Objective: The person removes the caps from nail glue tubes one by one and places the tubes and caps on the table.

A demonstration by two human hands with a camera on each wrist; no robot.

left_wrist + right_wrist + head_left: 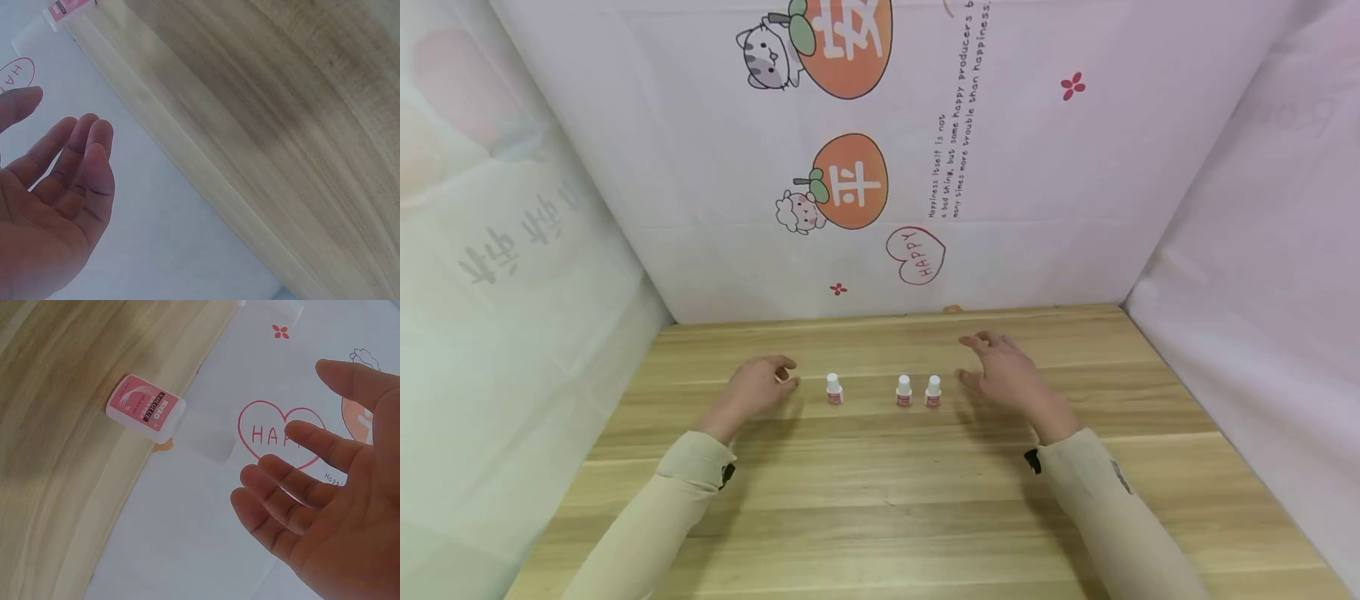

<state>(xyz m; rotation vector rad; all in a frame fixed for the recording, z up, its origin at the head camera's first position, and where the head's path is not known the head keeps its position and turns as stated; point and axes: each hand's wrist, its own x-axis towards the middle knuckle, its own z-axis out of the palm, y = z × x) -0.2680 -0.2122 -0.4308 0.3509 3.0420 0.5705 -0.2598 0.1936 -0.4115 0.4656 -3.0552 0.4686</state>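
Three small nail glue bottles with white caps and pink labels stand upright in a row on the wooden table. The left bottle is set apart, while the middle bottle and the right bottle stand close together. My left hand is to the left of the left bottle, fingers loosely bent and holding nothing. To the right of the right bottle hovers my right hand, fingers spread and free of it. In the right wrist view, "NAIL GLUE" is readable on a bottle label. The left wrist view cuts off a bottle at its top edge.
The wood-grain table extends toward me. A white printed sheet with cartoon fruit and a heart rises behind it. White cloth hangs along the left side and right side.
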